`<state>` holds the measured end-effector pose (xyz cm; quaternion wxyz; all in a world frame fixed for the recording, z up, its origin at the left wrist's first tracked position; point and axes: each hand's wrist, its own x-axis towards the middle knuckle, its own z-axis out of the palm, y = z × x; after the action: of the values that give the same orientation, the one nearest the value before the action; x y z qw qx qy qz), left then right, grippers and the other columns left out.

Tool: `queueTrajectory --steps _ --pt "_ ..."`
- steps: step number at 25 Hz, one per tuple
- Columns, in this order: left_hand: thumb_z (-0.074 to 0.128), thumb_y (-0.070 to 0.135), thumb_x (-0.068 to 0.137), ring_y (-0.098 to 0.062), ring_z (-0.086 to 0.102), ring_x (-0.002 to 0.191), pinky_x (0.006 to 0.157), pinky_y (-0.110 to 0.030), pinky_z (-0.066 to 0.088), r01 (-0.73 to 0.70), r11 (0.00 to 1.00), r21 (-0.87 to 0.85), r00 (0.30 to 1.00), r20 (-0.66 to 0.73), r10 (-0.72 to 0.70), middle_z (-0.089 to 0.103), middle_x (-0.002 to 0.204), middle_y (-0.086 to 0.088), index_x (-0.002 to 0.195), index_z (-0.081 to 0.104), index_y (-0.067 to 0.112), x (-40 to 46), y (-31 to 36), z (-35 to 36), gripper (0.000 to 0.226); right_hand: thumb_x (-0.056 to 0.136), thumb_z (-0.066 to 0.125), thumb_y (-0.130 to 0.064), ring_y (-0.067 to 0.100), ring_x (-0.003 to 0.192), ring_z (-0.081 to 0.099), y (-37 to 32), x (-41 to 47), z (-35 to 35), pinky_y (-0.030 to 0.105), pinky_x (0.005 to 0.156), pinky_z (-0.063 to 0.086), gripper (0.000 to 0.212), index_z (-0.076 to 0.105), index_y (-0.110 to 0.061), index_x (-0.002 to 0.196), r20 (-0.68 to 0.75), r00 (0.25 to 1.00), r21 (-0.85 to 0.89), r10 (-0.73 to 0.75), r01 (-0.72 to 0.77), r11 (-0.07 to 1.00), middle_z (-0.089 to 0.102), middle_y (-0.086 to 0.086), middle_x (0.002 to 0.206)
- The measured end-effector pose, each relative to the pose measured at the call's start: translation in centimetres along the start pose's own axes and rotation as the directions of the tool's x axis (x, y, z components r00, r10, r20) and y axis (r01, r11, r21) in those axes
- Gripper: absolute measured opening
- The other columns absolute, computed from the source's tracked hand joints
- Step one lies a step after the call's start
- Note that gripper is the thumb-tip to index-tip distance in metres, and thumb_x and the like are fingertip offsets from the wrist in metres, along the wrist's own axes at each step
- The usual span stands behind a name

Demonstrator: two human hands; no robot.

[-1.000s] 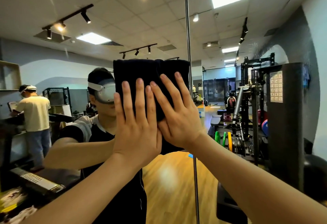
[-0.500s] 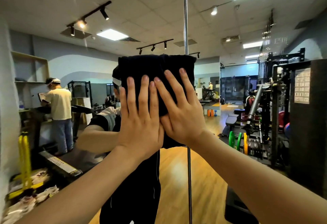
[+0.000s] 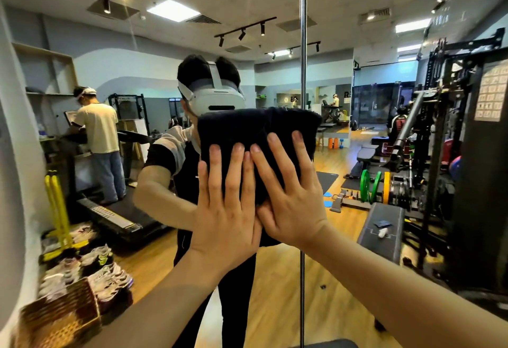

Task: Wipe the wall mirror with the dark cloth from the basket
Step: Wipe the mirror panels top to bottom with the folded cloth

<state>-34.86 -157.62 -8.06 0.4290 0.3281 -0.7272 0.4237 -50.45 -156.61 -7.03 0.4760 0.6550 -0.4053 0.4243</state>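
Observation:
The dark cloth, folded thick, lies flat against the wall mirror at about chest height. My left hand presses on its lower left part with straight, spread fingers. My right hand presses beside it on the lower right part, fingers also straight. The two hands touch each other at the thumbs. The cloth straddles the vertical seam between two mirror panels. A woven basket appears at the lower left.
The mirror reflects a gym: a person wearing a headset behind the cloth, another person at a treadmill on the left, a weight rack and bench on the right, shoes on the floor at lower left.
Both hands have slid the cloth downward on the mirror; the reflected headset, hidden before, shows above the cloth. The view has tilted down and the basket has come into sight.

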Motion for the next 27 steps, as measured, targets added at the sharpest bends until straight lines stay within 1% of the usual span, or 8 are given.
queueTrajectory --steps 3,6,11,13,16,19,23,27 --pt "0.036 0.031 0.099 -0.05 0.007 0.152 0.123 -0.062 0.016 0.002 1.0 -0.005 1.0 -0.009 -0.002 0.01 0.165 -0.025 0.156 0.021 -0.006 -0.6 -0.5 0.0 0.07 0.095 0.034 -0.037 0.05 0.154 0.015 -1.0 -0.1 0.3 0.059 0.121 0.027 0.066 0.038 -0.013 0.156 -0.014 0.999 0.001 0.036 -0.036 0.999 0.03 0.02 0.164" --pt "0.038 0.032 0.101 -0.048 0.01 0.152 0.123 -0.059 0.019 0.003 1.0 -0.019 1.0 -0.016 -0.003 0.012 0.165 -0.022 0.157 0.022 -0.004 -0.8 -2.0 -0.3 0.069 0.092 0.039 -0.037 0.05 0.154 0.011 -2.4 0.7 0.7 0.066 0.116 0.03 0.068 0.038 -0.013 0.156 -0.048 0.997 0.006 0.066 -0.065 0.998 0.03 0.019 0.164" --pt "0.043 0.034 0.102 -0.048 0.015 0.152 0.123 -0.058 0.022 0.008 1.0 -0.02 1.0 -0.021 -0.008 0.015 0.165 -0.021 0.156 0.024 -0.004 -1.9 -4.6 -1.1 0.069 0.091 0.043 -0.038 0.048 0.155 0.009 -5.2 1.4 1.4 0.067 0.113 0.031 0.071 0.036 -0.014 0.158 -0.023 0.996 0.01 0.087 -0.086 0.996 0.027 0.019 0.165" --pt "0.044 0.034 0.102 -0.048 0.013 0.152 0.123 -0.058 0.022 0.017 1.0 0.005 1.0 -0.014 -0.017 0.013 0.165 -0.021 0.157 0.023 -0.004 -2.5 -6.2 -1.5 0.07 0.093 0.041 -0.041 0.046 0.156 0.009 -6.8 2.2 1.8 0.066 0.112 0.032 0.071 0.033 -0.015 0.159 -0.007 0.996 0.013 0.089 -0.089 0.996 0.025 0.017 0.166" --pt "0.041 0.036 0.102 -0.047 0.013 0.152 0.123 -0.057 0.021 0.029 0.998 0.059 1.0 0.001 -0.029 0.011 0.165 -0.022 0.157 0.022 -0.004 -3.8 -9.0 -2.6 0.07 0.098 0.03 -0.045 0.044 0.157 0.009 -9.7 3.4 2.5 0.066 0.11 0.034 0.068 0.03 -0.017 0.16 0.003 0.997 0.011 0.083 -0.083 0.996 0.022 0.015 0.167" --pt "0.039 0.035 0.102 -0.047 0.015 0.152 0.124 -0.056 0.02 0.042 0.997 0.06 0.999 0.013 -0.043 0.013 0.165 -0.022 0.157 0.023 -0.004 -5.1 -11.8 -3.7 0.069 0.098 0.03 -0.045 0.042 0.157 0.01 -12.6 4.5 3.5 0.066 0.11 0.034 0.068 0.033 -0.017 0.16 0.002 0.996 0.013 0.087 -0.087 0.996 0.023 0.015 0.167" --pt "0.039 0.033 0.101 -0.048 0.014 0.152 0.123 -0.058 0.02 0.037 0.996 0.077 0.998 0.048 -0.04 0.014 0.164 -0.023 0.156 0.023 -0.005 -6.8 -15.9 -5.0 0.069 0.098 0.028 -0.045 0.04 0.157 0.01 -16.7 6.1 4.7 0.066 0.115 0.03 0.069 0.035 -0.015 0.159 0.013 0.997 0.006 0.071 -0.071 0.997 0.024 0.015 0.167" --pt "0.04 0.034 0.101 -0.047 0.011 0.153 0.12 -0.061 0.026 0.06 0.995 0.082 0.996 0.054 -0.064 0.01 0.165 -0.021 0.157 0.019 -0.004 -8.9 -20.7 -6.4 0.072 0.098 0.027 -0.046 0.038 0.158 0.005 -21.5 8.2 6.0 0.061 0.123 0.018 0.07 0.032 -0.015 0.16 0.042 0.998 0.003 0.042 -0.042 0.999 0.021 0.015 0.168"
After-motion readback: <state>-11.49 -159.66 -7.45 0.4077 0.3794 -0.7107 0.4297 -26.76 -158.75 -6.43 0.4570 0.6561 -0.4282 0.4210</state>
